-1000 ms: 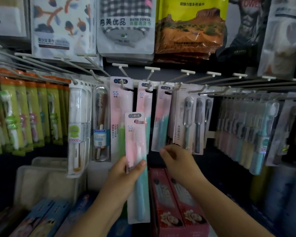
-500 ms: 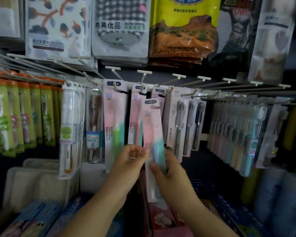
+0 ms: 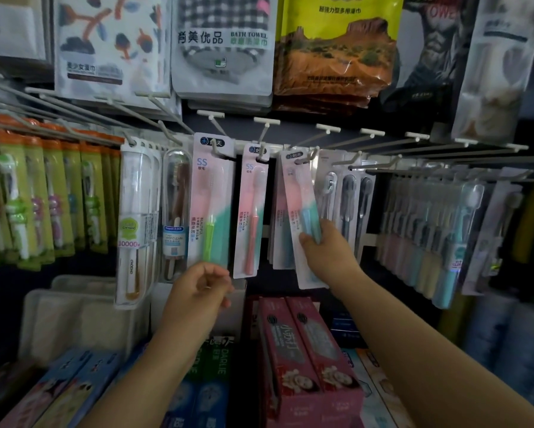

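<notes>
The pink-and-teal toothbrush pack [image 3: 301,205] has passed from the left hand [image 3: 197,293] to the right hand [image 3: 327,251]. The right thumb and fingers [image 3: 323,231] now pinch its lower half and tilt its top up against the peg hook [image 3: 305,158], in front of matching packs. The left hand has let go and hovers below the green-brush pack [image 3: 211,205], fingers loosely curled on nothing; the rehanging looks nearly done, though I cannot tell whether the hole is over the hook yet.

The left hand [image 3: 197,291] and right hand [image 3: 325,253] are bare, as are the 2 forearms [image 3: 413,335] behind them.
</notes>
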A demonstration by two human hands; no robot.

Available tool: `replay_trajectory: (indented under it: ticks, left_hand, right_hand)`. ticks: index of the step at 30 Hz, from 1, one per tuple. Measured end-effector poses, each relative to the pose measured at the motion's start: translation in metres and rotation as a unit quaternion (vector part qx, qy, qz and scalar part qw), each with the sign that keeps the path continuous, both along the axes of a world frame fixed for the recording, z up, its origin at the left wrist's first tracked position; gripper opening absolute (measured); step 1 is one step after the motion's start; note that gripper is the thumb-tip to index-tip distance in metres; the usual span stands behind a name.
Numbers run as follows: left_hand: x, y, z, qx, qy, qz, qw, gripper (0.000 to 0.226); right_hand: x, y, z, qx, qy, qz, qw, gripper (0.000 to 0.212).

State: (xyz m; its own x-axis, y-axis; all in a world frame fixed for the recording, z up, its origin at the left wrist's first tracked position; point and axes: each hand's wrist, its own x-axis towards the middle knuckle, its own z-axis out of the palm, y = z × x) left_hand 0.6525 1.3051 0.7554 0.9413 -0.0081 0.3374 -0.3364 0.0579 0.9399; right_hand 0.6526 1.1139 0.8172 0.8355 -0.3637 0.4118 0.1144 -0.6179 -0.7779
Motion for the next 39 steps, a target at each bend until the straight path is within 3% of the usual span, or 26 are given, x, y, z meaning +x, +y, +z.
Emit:
replay_trajectory:
  ticks: [9,13,22,26,31,39]
  left_hand:
    - [-0.002,0.007,-0.005,0.018,0.004,-0.003,1.0,0.014]
    - [0.0,0.008,-0.009,0.016,0.004,-0.007,1.0,0.014]
    - [0.002,0.007,-0.025,0.009,0.03,-0.029,0.999,0.012]
    - [-0.01,-0.002,-0.026,0.001,0.005,-0.053,0.999,0.013]
    - [-0.041,-0.023,-0.02,-0.01,-0.056,-0.114,0.992,0.017]
    - [-0.124,-0.073,-0.05,0.009,-0.069,-0.242,0.968,0.023]
  right_hand:
    - [0.02,0.016,-0.01,0.087,0.049,0.0,0.995,0.06]
    - [0.023,0.019,-0.02,0.061,0.108,-0.019,0.992,0.065]
    - [0.008,0.004,-0.044,-0.037,0.132,-0.039,0.99,0.044]
    - [-0.035,-0.006,-0.052,-0.064,0.056,-0.061,0.995,0.029]
    - [-0.118,-0.018,-0.072,0.022,-0.08,-0.071,0.994,0.013]
    - [-0.276,-0.066,-0.142,0.086,-0.086,-0.216,0.969,0.012]
